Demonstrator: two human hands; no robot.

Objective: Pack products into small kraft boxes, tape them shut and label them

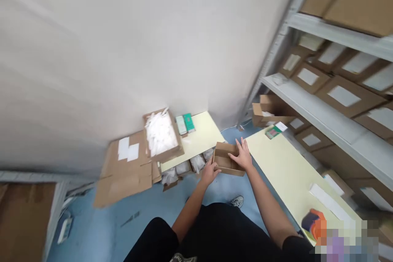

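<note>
An open cardboard box (229, 170) is held in front of me, between the two tables, and its inside looks bare. My left hand (209, 172) grips its near left corner, thumb along the near wall. At the right wall is my right hand (243, 156), its thumb reaching over the box's inside and its other fingers stretched along the outer side. Just beyond my left hand, clear plastic bags (197, 163) in small boxes sit below the edge of a pale yellow table (201, 129).
On that table stand a carton of white pieces (161, 133) and green-and-white packs (188, 123). Flattened cardboard (123, 176) lies left. A second yellow table (276, 159) bears a green card box (272, 132) and an orange-and-dark object (313, 223). Shelves (325, 108) with labelled boxes rise at right.
</note>
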